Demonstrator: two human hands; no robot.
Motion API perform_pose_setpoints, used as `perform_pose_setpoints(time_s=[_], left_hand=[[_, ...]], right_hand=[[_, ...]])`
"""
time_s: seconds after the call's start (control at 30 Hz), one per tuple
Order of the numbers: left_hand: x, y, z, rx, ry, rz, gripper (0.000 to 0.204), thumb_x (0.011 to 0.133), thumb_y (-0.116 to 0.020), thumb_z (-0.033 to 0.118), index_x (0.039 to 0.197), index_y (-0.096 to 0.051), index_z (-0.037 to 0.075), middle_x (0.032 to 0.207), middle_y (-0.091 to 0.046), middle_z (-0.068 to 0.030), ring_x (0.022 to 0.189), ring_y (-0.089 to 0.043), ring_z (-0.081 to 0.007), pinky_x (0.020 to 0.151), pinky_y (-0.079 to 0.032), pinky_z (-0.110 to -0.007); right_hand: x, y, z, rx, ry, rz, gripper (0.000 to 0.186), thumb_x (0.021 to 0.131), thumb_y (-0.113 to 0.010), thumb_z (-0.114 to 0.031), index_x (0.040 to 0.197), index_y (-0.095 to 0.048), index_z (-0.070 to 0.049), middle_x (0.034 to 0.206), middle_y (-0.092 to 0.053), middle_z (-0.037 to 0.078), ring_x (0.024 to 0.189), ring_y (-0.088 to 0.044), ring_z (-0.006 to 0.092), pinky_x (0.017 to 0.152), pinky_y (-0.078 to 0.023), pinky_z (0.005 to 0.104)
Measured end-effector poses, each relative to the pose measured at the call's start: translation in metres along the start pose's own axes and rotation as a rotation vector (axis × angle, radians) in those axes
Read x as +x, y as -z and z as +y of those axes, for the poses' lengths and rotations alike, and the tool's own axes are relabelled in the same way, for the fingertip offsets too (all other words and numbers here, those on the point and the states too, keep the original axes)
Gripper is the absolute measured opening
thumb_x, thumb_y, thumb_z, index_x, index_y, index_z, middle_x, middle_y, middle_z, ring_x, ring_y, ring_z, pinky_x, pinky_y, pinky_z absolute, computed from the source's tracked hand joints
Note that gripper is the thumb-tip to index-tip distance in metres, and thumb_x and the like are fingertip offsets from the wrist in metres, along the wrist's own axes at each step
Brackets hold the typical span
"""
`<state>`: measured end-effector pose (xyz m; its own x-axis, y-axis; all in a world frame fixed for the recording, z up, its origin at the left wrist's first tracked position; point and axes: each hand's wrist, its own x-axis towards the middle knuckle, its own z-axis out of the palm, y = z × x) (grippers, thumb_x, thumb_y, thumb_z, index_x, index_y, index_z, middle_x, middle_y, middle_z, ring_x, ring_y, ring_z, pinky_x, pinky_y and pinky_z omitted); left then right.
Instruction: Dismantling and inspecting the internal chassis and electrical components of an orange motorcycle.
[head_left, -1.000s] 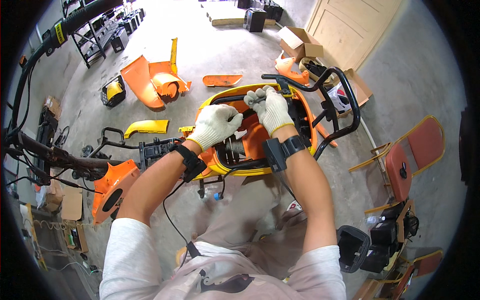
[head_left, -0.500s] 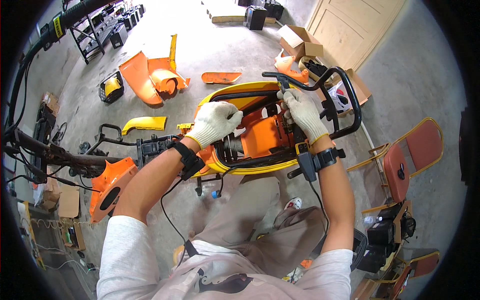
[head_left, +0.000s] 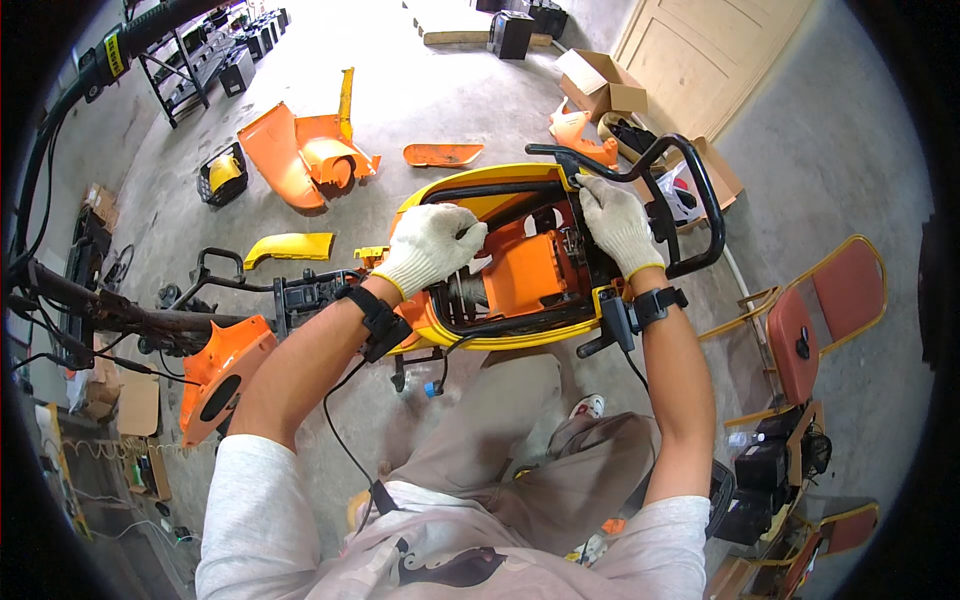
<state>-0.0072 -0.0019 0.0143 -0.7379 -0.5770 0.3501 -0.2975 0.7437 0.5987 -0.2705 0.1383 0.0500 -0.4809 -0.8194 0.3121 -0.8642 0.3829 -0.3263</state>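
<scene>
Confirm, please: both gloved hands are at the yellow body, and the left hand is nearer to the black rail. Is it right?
Not quite: the right hand, not the left hand, is nearer to the black rail, as the head view shows. Both are gloved and at the yellow body.

Left hand (head_left: pixel 428 243) and right hand (head_left: pixel 616 225) gloved white; shell (head_left: pixel 500 341) yellow and orange; rail (head_left: pixel 713 210) black.

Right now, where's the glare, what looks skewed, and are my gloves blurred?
Head view: glare washes out the far floor; head view: the door slants and the corners go black; head view: left glove and right glove look fairly sharp.
</scene>
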Motion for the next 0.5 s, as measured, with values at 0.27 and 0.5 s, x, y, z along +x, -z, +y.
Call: perform_pose_setpoints(time_s=[0.27, 0.5], left_hand=[[0.0, -0.001, 0.0, 0.019, -0.008, -0.001, 0.035, 0.093, -0.065, 0.036, 0.089, -0.079, 0.004, 0.085, -0.074, -0.0173, 0.082, -0.073, -0.0357, 0.078, -0.058, -0.043], [0.001, 0.0, 0.001, 0.014, -0.002, -0.012, 0.035, 0.093, -0.065, 0.036, 0.089, -0.079, 0.004, 0.087, -0.074, -0.0177, 0.083, -0.072, -0.0363, 0.079, -0.058, -0.044]], right_hand=[[0.005, -0.004, 0.0, -0.051, -0.014, -0.014, 0.036, 0.105, -0.052, -0.034, 0.132, -0.07, -0.018, 0.118, -0.072, 0.021, 0.107, -0.069, 0.0415, 0.096, -0.055, 0.0503], [-0.003, -0.019, -0.017, -0.008, -0.092, 0.046, 0.039, 0.105, -0.049, -0.03, 0.136, -0.065, -0.012, 0.118, -0.072, 0.023, 0.108, -0.069, 0.0448, 0.096, -0.054, 0.0533]])
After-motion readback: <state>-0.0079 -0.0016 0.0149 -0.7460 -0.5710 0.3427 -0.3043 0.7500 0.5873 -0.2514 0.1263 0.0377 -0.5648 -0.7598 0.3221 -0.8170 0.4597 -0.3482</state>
